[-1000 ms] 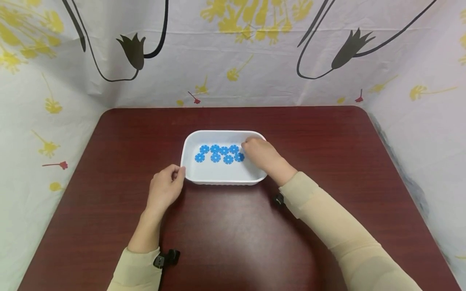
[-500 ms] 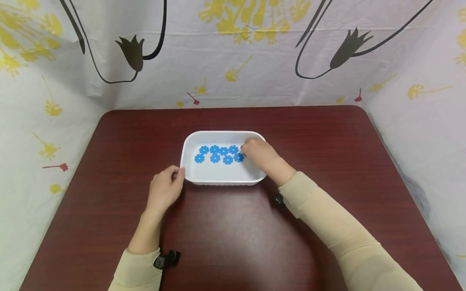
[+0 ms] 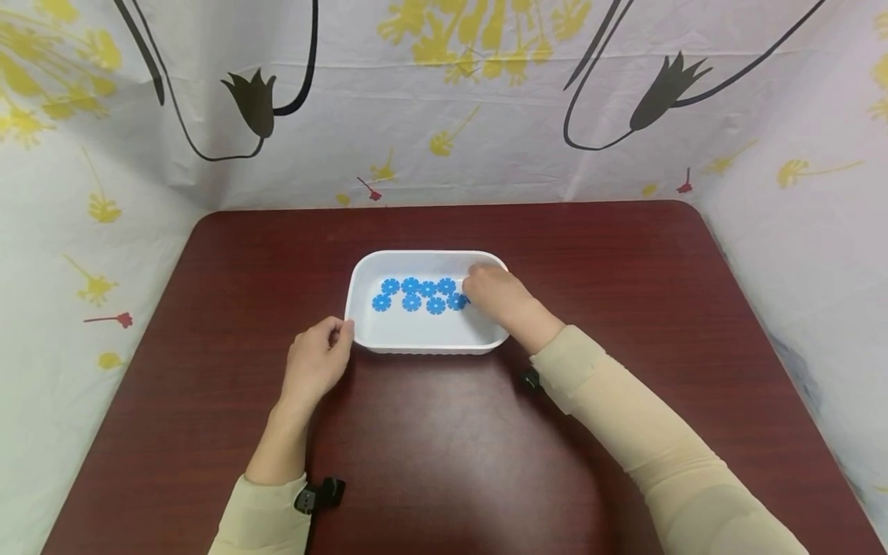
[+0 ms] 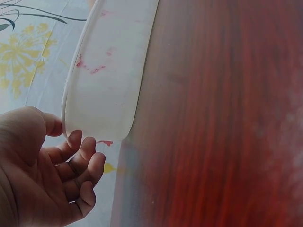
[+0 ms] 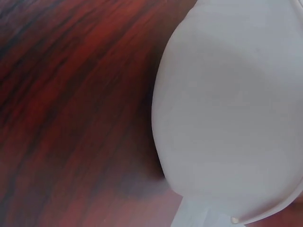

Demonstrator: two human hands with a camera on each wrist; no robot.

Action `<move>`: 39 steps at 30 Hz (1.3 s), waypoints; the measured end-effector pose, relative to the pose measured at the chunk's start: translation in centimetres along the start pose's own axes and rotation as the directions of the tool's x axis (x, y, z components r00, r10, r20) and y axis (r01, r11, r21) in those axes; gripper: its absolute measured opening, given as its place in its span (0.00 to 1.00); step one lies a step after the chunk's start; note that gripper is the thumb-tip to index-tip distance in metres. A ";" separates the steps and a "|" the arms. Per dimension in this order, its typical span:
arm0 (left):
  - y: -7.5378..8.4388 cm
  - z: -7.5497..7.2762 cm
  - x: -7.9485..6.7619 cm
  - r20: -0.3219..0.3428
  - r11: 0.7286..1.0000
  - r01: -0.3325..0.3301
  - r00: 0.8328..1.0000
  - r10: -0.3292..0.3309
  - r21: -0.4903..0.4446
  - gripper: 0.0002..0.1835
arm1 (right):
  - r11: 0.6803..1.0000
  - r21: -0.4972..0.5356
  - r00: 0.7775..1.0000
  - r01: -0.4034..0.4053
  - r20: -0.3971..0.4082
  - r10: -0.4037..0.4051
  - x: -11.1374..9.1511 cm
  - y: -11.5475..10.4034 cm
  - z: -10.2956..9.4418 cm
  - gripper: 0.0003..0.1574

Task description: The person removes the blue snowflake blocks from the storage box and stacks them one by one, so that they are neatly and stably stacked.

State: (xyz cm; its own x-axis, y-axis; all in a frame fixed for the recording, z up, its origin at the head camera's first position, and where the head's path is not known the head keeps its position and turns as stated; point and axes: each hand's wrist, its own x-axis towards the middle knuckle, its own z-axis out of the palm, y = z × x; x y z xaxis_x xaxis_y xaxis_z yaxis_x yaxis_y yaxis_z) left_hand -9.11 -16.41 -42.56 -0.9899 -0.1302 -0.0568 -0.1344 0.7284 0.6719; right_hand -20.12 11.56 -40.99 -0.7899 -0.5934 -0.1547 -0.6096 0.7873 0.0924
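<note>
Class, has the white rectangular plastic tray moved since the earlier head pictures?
No; the tray shows no visible shift against the far edge of the dark-red wood-grained table.

Head view bright, pale glare on tabletop [image 3: 479, 439]; wrist views soft, right dimmer.

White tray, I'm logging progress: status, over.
Left hand pinches white tray at left end. Right hand inside, fingertips hidden. Blue discs in tray. Right hand partly blocks view of tray's right end.

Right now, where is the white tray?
In the head view, the white tray sits centrally on the table, with the left hand pinching its left end and the right hand over its right end.
</note>
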 end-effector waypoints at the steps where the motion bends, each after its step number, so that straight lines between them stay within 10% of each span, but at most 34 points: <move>1: 0.0 0.0 0.0 0.001 1.000 -0.001 1.000 0.001 0.003 0.19 | 1.000 -0.004 1.000 0.001 0.000 -0.001 0.0 0.0 0.0 0.07; 39: 0.0 -0.1 -0.2 0.001 0.999 -0.032 0.999 0.032 0.039 0.19 | 0.980 0.199 1.000 0.001 -0.023 0.004 0.5 0.4 0.1 0.18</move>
State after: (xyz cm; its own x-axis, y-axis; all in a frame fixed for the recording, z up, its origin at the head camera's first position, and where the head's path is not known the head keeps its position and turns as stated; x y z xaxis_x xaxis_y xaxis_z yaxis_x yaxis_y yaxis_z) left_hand -8.93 -16.40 -42.48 -0.9937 -0.1066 -0.0358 -0.1045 0.7579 0.6439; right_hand -20.70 11.58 -41.10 -0.7935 -0.5942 -0.1316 -0.5849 0.8043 -0.1052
